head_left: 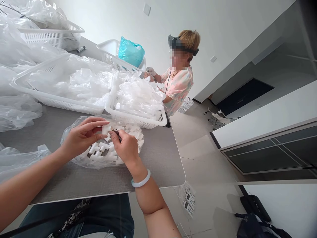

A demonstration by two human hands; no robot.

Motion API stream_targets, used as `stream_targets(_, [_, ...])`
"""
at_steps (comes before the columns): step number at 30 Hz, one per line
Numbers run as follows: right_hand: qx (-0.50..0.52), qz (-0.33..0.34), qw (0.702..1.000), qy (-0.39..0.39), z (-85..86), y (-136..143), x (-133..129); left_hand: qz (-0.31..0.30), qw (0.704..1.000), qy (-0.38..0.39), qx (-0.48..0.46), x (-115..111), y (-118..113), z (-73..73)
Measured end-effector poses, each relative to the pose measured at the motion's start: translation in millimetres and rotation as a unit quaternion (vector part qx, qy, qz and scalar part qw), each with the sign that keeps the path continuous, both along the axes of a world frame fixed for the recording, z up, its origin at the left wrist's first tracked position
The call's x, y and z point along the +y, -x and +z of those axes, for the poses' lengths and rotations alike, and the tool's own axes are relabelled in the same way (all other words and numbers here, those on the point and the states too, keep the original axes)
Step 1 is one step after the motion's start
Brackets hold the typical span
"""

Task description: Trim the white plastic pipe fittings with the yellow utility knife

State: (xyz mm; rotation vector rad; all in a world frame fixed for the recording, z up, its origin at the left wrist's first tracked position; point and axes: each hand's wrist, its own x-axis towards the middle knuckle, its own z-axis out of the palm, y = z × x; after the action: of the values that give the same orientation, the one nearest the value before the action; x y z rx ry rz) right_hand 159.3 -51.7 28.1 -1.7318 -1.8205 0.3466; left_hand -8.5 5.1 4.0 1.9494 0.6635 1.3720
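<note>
My left hand (88, 132) pinches a white plastic pipe fitting (106, 128) between thumb and fingers. Close against it, my right hand (125, 145) is closed around a small dark tool (119, 133), mostly hidden by the fingers, so its kind is unclear. The tool's end meets the fitting or lies just beside it. Below both hands, a spread-out clear plastic bag (81, 160) on the table holds many loose white fittings (95, 148), some of them tee-shaped.
White baskets of clear bags stand beyond my hands, one large (61, 104) and one smaller (138, 120). A third basket (111, 59) holds a blue bag (131, 52). A person (179, 79) works at the table's far side. The grey table (160, 162) ends at my right.
</note>
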Motion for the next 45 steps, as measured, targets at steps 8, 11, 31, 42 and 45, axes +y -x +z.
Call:
stream_targets(8, [0.122, 0.031, 0.992, 0.018, -4.4, -3.7, 1.0, 0.060, 0.993, -0.085, 0.058, 2.7, 0.7, -2.1])
stream_targets(11, [0.139, 0.038, 0.989, -0.009, -5.0, -4.0, 0.6, 0.067, 0.993, -0.077, 0.057, 4.1, 0.1, -7.1])
stream_targets(31, [-0.095, 0.002, 0.992, -0.087, -10.6, -6.8, 5.4, -0.081, 0.983, 0.163, -0.001, 5.2, -0.8, -1.3])
stream_targets(42, [-0.058, 0.002, 0.998, -0.026, -2.3, -2.9, 1.7, -0.131, 0.975, 0.177, -0.012, 4.8, -0.4, -1.2])
stream_targets(45, [-0.047, 0.020, 0.999, -0.013, 0.9, -4.3, 1.4, -0.116, 0.979, 0.169, 0.017, 5.0, 2.2, -0.9])
